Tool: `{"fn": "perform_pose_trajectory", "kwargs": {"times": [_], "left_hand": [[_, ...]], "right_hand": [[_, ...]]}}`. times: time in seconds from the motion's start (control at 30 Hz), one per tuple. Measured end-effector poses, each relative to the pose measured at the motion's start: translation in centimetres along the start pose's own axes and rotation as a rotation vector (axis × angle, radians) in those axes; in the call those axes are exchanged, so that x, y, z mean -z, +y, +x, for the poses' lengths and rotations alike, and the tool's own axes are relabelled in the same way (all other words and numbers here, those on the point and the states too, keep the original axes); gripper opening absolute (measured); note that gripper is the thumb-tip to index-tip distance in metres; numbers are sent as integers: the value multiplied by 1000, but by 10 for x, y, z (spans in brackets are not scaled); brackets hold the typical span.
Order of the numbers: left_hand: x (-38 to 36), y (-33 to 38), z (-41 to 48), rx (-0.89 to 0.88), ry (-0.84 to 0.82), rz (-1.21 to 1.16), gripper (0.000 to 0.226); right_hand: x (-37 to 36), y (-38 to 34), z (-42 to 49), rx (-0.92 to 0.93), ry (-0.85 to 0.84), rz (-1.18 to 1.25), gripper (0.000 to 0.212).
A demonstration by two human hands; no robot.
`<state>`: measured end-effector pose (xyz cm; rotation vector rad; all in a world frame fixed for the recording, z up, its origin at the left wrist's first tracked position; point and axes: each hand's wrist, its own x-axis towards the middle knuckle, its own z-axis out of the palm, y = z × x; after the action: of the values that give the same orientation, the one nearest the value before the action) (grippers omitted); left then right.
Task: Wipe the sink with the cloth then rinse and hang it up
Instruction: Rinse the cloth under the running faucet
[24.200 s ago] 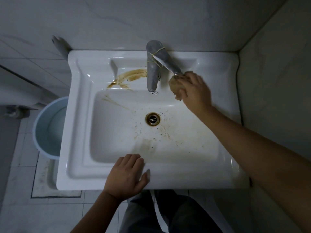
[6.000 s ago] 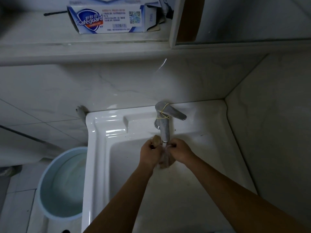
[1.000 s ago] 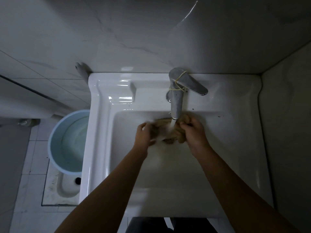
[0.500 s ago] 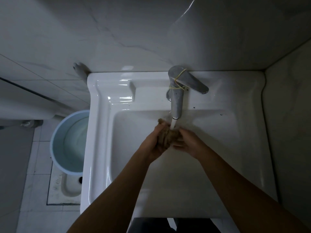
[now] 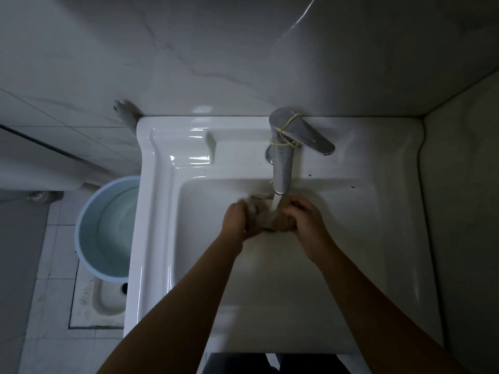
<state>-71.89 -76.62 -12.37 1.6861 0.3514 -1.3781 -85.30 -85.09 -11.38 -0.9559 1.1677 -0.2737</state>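
I hold the cloth point(image 5: 270, 217) bunched between both hands over the sink point(image 5: 378, 238), right under the tap point(image 5: 282, 163), whose stream lands on it. My left hand point(image 5: 236, 218) grips the cloth's left end with fingers curled round it, and my right hand point(image 5: 306, 220) grips the right end the same way. A bucket point(image 5: 108, 228) of water stands on the floor just left of the sink.

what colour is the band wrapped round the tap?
Yellow; the band shows clearly on the tap in the head view.
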Motion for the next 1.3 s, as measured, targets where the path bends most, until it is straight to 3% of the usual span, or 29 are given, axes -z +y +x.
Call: {"fn": "perform_pose_trajectory", "kwargs": {"times": [0.07,0.13,0.27,0.37,0.47,0.53,0.7,0.8,0.9,1.03,1.13,1.2,1.23,1.3], "left_hand": [[-7,0,-3,86,-166,-140,40],[-15,-2,-2,45,-212,-89,44],[-27,-8,-2,-85,-152,31,31],[-28,-6,-5,-184,-81,152,20],[-28,-10,-2,-400,66,486,26],[-27,-12,-2,-433,167,571,31],[-27,-15,4,-374,118,476,21],[-27,-14,5,-363,77,456,30],[-31,-16,2,-319,97,371,41],[-31,-14,2,-174,108,218,33],[-28,-6,2,76,-50,17,57],[-27,-1,0,145,-153,-78,64],[-27,0,2,145,-162,-87,61],[-30,7,-2,114,-80,-7,35]], "right_hand": [[-2,2,-2,-24,-42,-27,20],[0,3,-1,-44,-3,-52,21],[0,4,10,-132,205,9,12],[-9,5,13,-276,168,4,21],[-17,7,8,-145,95,-212,24],[-22,7,5,-61,119,-324,29],[-33,1,6,-287,146,-83,29],[-31,-1,8,-347,164,-92,36],[-32,-3,11,-323,202,-175,40],[-32,-10,7,-222,166,-203,38],[-32,-17,8,-240,140,-230,27],[-30,-20,9,-311,112,-257,22],[-27,-19,9,-299,118,-297,21],[-18,-13,3,-83,129,-435,28]]}}
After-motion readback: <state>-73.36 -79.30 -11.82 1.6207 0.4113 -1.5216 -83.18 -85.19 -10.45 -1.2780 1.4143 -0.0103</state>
